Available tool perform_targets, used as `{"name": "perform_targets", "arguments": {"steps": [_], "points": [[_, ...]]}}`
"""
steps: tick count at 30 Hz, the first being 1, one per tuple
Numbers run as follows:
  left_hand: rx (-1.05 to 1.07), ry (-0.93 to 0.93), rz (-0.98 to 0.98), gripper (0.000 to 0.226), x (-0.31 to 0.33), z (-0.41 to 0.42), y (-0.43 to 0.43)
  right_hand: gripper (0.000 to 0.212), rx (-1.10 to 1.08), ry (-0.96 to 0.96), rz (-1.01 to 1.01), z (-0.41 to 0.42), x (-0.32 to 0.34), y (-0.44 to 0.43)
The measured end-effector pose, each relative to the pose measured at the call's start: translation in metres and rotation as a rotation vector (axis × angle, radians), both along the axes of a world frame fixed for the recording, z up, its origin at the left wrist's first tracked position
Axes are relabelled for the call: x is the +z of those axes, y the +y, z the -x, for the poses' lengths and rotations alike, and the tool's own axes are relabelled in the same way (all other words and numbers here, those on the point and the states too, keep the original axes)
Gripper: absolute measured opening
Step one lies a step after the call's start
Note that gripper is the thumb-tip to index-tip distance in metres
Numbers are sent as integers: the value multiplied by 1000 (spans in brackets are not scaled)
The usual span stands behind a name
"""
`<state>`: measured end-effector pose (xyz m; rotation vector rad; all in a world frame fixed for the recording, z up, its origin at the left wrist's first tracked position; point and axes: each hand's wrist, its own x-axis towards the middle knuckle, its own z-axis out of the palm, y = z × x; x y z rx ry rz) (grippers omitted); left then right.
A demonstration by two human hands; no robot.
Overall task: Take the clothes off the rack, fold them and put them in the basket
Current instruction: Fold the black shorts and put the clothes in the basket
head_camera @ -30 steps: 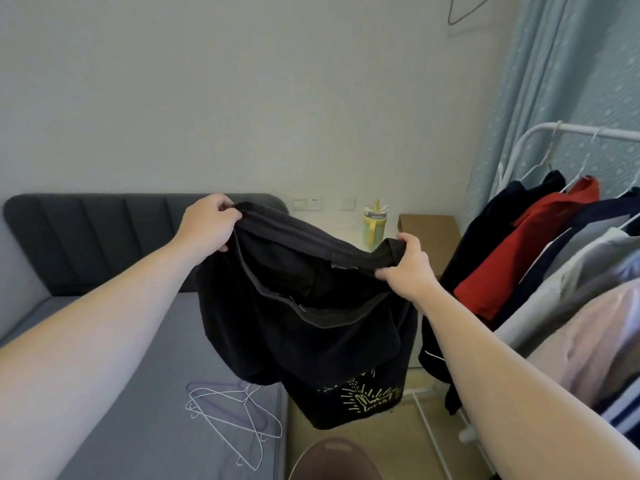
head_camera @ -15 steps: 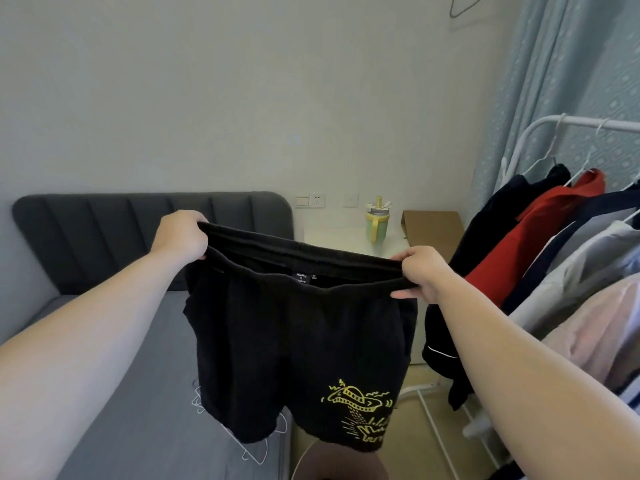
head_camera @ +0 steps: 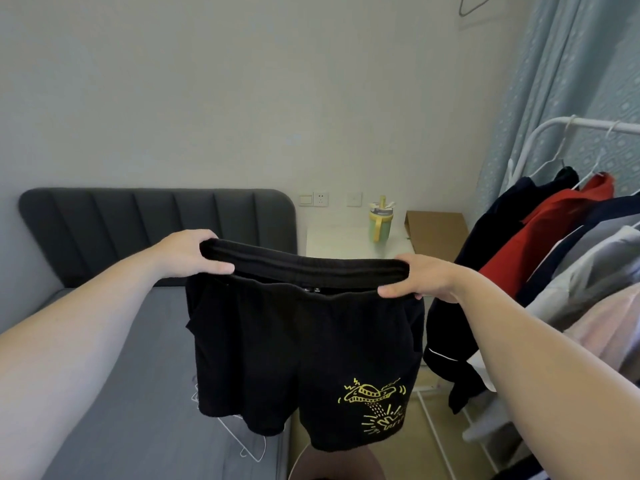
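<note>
Fingers [head_camera: 202, 239] of the left hand [head_camera: 188, 252] curl over one end of the waistband, thumb pressed on its near side. The right hand [head_camera: 420, 278] pinches the other end the same way. The black shorts [head_camera: 294, 341] hang flat in the air between them, yellow print low on one leg. Below and behind: grey bed [head_camera: 121, 375] with padded headboard [head_camera: 156, 230]; white hangers [head_camera: 242, 441] on the mattress, partly hidden by the shorts. White nightstand [head_camera: 346, 240] carries a green cup [head_camera: 380, 220] and a cardboard box [head_camera: 436, 233]. To the right, the white rack [head_camera: 540, 133] holds a red garment [head_camera: 554, 230] among dark and pale ones, in front of a blue curtain [head_camera: 571, 81].
</note>
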<state>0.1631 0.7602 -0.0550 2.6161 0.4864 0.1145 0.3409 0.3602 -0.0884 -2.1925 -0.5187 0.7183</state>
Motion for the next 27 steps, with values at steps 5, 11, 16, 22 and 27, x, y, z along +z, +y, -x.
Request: {"name": "perform_targets", "arguments": {"steps": [5, 11, 16, 22, 27], "points": [[-20, -9, -67, 39, -8, 0, 6, 80, 51, 1, 51, -7, -10, -4], [90, -211, 239, 27, -10, 0, 11, 37, -116, -42, -157, -11, -12, -10], [120, -187, 850, 74, -3, 11, 9, 43, -276, 284, -552, -4, -14, -17], [413, -46, 806, 65, -14, -21, -11, 33, -705, 450, -426, -5, -12, 22], [502, -44, 861, 25, -16, -49, -63, 20, -759, 429, -362, 3, -5, 53]]}}
